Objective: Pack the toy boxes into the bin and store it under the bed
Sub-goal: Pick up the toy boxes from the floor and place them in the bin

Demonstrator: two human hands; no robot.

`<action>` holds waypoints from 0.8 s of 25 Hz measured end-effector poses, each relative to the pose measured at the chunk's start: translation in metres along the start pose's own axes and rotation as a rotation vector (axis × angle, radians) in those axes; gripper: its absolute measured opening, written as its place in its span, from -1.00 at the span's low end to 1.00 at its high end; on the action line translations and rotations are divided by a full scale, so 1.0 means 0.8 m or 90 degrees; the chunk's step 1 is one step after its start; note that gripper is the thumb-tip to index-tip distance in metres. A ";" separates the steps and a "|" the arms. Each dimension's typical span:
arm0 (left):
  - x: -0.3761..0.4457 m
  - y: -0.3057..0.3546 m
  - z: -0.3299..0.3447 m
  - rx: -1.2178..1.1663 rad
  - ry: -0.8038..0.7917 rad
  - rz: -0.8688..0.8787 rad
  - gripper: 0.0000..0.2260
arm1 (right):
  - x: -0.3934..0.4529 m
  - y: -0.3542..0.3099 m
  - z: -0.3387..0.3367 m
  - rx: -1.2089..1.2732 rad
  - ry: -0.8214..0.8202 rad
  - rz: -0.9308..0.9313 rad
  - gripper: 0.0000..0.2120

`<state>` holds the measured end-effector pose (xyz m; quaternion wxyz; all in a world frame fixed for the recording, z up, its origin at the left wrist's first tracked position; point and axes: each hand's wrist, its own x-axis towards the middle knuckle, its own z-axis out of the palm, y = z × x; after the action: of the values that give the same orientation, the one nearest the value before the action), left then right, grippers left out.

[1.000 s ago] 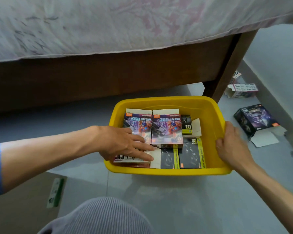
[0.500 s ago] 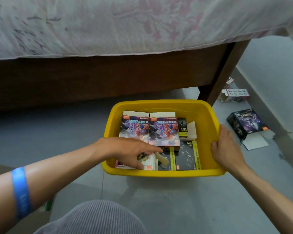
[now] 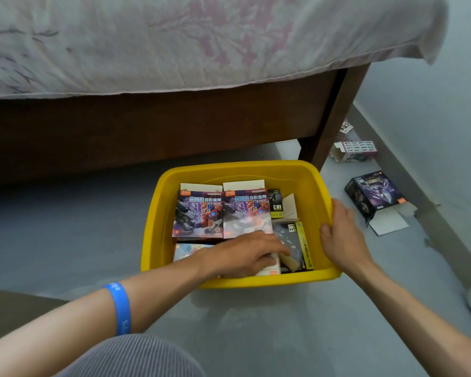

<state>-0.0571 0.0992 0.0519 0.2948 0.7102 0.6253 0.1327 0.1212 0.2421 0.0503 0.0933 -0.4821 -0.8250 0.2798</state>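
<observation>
Nearest us, a knee in grey ribbed cloth [image 3: 136, 357] sits at the bottom edge of the view, and above it our left forearm wears a blue wristband [image 3: 119, 307]. Our left hand [image 3: 245, 251] reaches over the near rim of the yellow bin [image 3: 158, 213], which stands on the grey floor [image 3: 65, 227] just in front of the bed, close to its right leg. That hand lies palm down on the boxes at the near side of the bin, its fingers loosely curved over a pale box [image 3: 269, 268]; we cannot tell whether its grip closes on anything. Our right hand [image 3: 340, 235] has its grip wrapped on the bin's right rim, thumb inside and fingers outside. Further in, two purple toy boxes [image 3: 220, 210] lie side by side, with black and yellow boxes [image 3: 297, 240] to their right. Beyond the bin, a dark box [image 3: 375, 193] with an open flap lies on the floor by the wall, well apart, and a pink box [image 3: 356, 151] lies beside the bed leg [image 3: 335, 118]. The patterned bedsheet [image 3: 174, 42] hangs over the wooden frame.
</observation>
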 end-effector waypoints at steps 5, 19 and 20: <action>0.001 -0.005 -0.026 0.109 -0.023 -0.008 -0.73 | -0.002 -0.002 0.000 0.116 -0.103 -0.013 -0.50; 0.219 0.157 -0.109 0.376 -0.117 -0.111 -0.54 | 0.113 0.124 -0.157 0.074 -0.206 0.074 -0.69; 0.233 0.160 -0.106 0.391 -0.131 -0.126 -0.55 | 0.127 0.142 -0.152 0.100 -0.211 0.103 -0.71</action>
<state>0.0328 0.2952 0.1602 0.1403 0.7112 0.6691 -0.1639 0.2044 0.4167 0.0765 -0.0291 -0.4851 -0.7636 0.4251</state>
